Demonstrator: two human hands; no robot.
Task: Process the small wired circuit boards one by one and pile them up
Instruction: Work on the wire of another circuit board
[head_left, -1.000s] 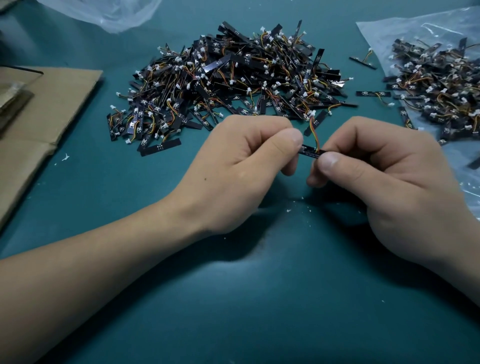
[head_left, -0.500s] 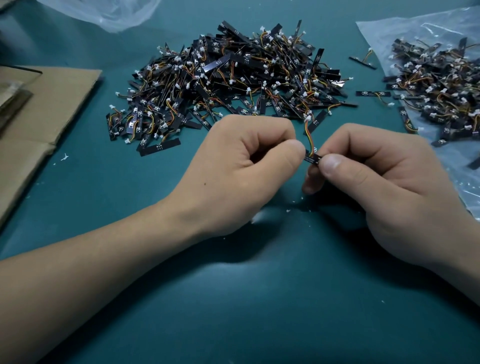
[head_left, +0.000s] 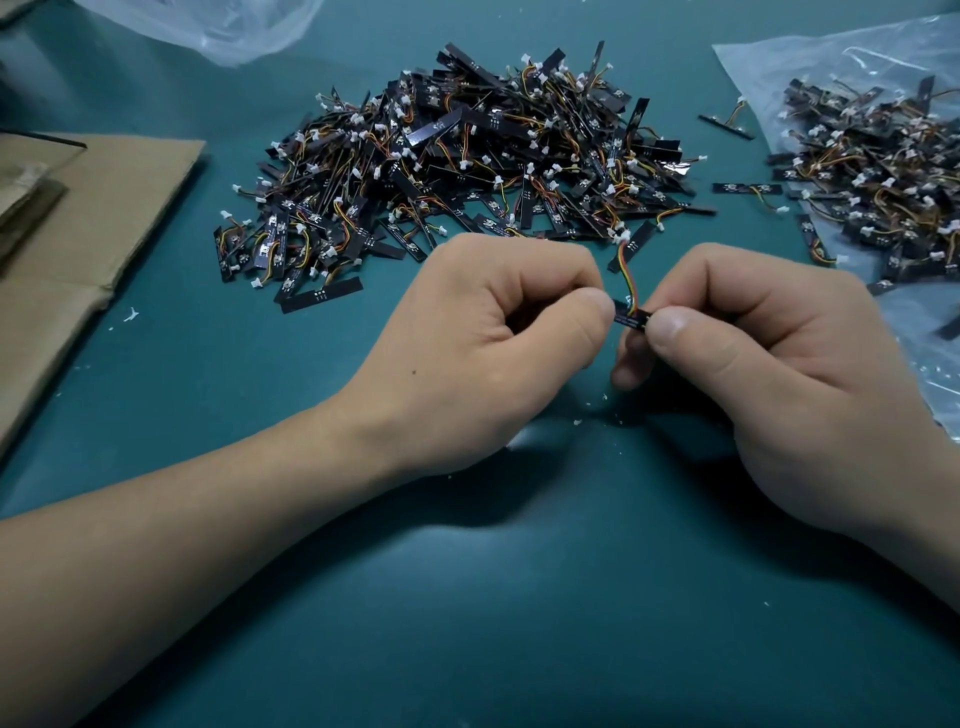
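Open toward near edge across bare mat (head_left: 493, 623). Blocked ahead by big pile (head_left: 467, 166), just beyond left hand (head_left: 483, 338). Hemmed on right by bag (head_left: 769, 67) with second pile (head_left: 883, 171), just beside right hand (head_left: 769, 353). Narrow gap between piles, cluttered by loose boards (head_left: 747, 188). Bounded far left by cardboard (head_left: 104, 208), mat strip between.

Small black wired circuit board (head_left: 631, 318): ends hidden inside left grip (head_left: 493, 353), right grip (head_left: 769, 364). Clear plastic bag (head_left: 831, 57), 2 o'clock: cut by edge. Brown cardboard (head_left: 119, 208), 9 o'clock: likewise.

hands: left (head_left: 498, 332), right (head_left: 769, 353) pinch one board (head_left: 631, 316) | pile (head_left: 467, 156) behind | board's ends hidden, probably under fingers
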